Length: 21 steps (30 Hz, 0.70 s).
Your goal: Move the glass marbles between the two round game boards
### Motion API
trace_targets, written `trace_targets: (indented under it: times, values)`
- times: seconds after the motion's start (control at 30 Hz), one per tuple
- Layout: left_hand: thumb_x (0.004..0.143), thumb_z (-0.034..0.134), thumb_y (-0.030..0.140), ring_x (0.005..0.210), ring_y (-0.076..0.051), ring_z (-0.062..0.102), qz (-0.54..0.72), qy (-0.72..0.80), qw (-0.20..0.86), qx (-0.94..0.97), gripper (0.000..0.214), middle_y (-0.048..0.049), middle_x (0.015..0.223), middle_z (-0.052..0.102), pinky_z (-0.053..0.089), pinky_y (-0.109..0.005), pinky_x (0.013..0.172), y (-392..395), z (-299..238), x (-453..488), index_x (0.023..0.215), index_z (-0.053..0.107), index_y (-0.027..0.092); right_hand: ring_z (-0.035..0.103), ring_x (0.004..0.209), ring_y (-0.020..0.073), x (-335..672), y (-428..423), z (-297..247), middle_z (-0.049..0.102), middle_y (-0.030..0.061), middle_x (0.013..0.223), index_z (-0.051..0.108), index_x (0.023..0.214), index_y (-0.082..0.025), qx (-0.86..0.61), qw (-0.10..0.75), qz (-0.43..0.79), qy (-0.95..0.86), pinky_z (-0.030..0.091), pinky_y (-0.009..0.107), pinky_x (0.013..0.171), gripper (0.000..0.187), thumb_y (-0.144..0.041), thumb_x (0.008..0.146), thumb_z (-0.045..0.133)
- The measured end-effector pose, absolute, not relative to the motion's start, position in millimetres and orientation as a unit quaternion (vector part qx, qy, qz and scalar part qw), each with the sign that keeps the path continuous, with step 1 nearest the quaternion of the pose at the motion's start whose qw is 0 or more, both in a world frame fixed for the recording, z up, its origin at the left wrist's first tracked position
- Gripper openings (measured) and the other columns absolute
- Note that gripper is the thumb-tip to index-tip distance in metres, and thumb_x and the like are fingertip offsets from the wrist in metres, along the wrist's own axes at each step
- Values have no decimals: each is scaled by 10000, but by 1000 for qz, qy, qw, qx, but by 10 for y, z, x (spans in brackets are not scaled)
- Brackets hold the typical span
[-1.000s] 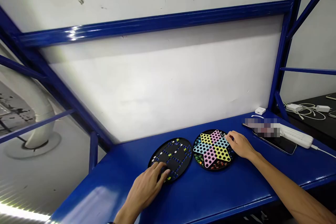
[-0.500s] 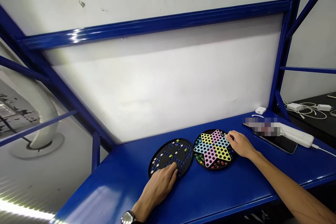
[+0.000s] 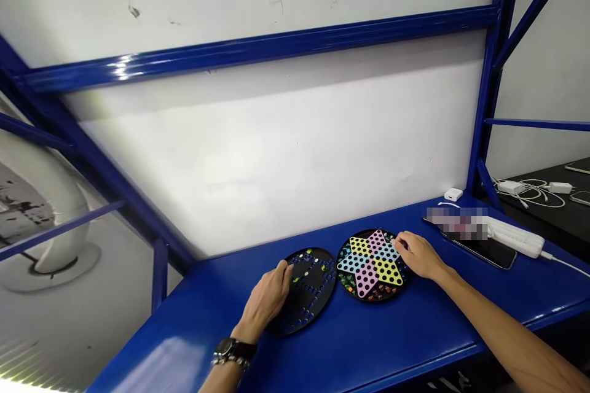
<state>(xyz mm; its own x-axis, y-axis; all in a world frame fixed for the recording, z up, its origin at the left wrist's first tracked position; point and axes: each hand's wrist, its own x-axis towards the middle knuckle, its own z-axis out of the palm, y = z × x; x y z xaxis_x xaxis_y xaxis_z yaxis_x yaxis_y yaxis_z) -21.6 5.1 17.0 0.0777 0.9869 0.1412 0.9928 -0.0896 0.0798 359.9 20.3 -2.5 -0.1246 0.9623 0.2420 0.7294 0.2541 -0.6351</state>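
A round black board [image 3: 318,285] with rows of blue-looking holes lies on the blue tabletop, a few white and yellow-green marbles sitting in it. My left hand [image 3: 268,296] is over its left side, fingers bent and pressed together; whatever they hold is hidden. To its right is a round Chinese checkers board [image 3: 366,276] with a pink, yellow and light-blue star and coloured marbles around the star in its black rim. My right hand [image 3: 419,253] rests at that board's upper right edge, fingertips pinched at a light-blue star point. I cannot make out what is between them.
Phones [image 3: 483,249] and a white power strip [image 3: 516,237] lie to the right on the blue table [image 3: 369,341]. A white charger [image 3: 453,194] stands near the back edge. Blue metal bars [image 3: 258,49] frame the white wall behind.
My left hand has moved up and left from the lower part of the black board to its left side. My right hand stays at the star board's edge. The view has shifted slightly.
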Motion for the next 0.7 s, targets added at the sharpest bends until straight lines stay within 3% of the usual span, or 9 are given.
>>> trace_targets:
  times: [0.33, 0.57, 0.7]
  values:
    - [1031, 255, 397, 860, -296, 710, 85, -659, 38, -747, 324, -110, 936, 722, 427, -328, 632, 144, 116, -70, 1041, 508, 196, 546, 694, 166, 3606, 213, -33, 600, 4, 771, 492, 728, -229, -582, 313, 180, -729, 369, 301, 669, 394, -487, 993, 356]
    - [1045, 233, 366, 867, -255, 699, 19, -629, 58, -775, 346, -104, 933, 715, 445, -308, 685, 274, 235, 251, 1071, 524, 181, 556, 720, 168, 3609, 215, -39, 609, 3, 783, 492, 725, -229, -581, 315, 179, -729, 370, 301, 682, 381, -472, 991, 369]
    - [1051, 233, 336, 887, -263, 704, 59, -617, 66, -782, 357, -131, 969, 712, 466, -311, 693, 353, 192, 494, 1107, 535, 155, 546, 714, 162, 3612, 223, -32, 607, -1, 785, 492, 733, -229, -583, 312, 183, -727, 364, 304, 682, 380, -473, 994, 364]
